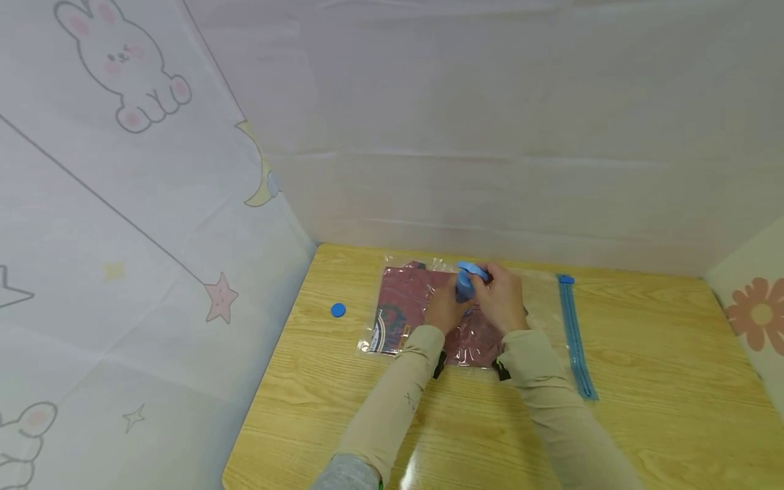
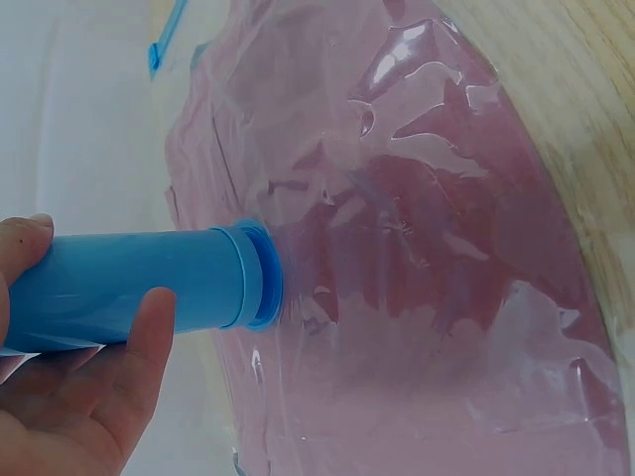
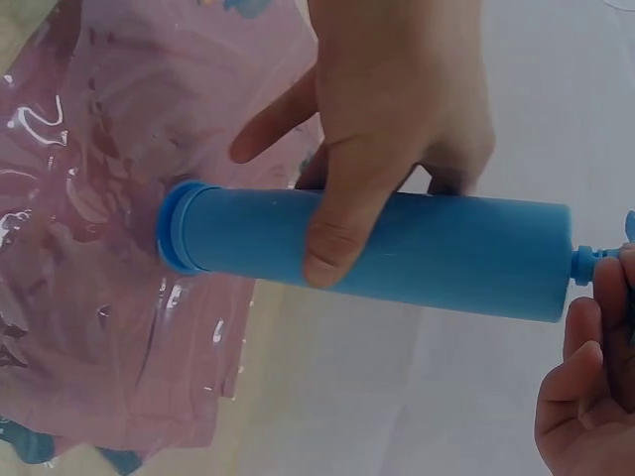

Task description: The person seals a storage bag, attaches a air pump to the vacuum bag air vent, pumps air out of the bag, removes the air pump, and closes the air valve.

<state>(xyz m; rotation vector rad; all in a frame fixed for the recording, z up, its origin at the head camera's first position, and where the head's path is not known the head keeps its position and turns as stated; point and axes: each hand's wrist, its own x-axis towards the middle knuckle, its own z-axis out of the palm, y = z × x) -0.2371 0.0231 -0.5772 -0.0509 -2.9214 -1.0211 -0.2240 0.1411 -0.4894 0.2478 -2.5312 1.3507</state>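
A clear vacuum storage bag lies flat with a folded dark pink cloth inside, its plastic wrinkled over the cloth. A blue hand pump stands on the bag, its flanged base against the plastic. My left hand grips the pump's barrel, thumb on one side and fingers on the other. At the pump's top my right hand holds the blue handle; the handle's shaft shows only a short length out of the barrel. The valve under the base is hidden.
A small round blue cap lies on the wooden table, left of the bag. The bag's blue zip strip runs along its right end, with a slider at the far end. Printed cloth walls stand behind and beside the table.
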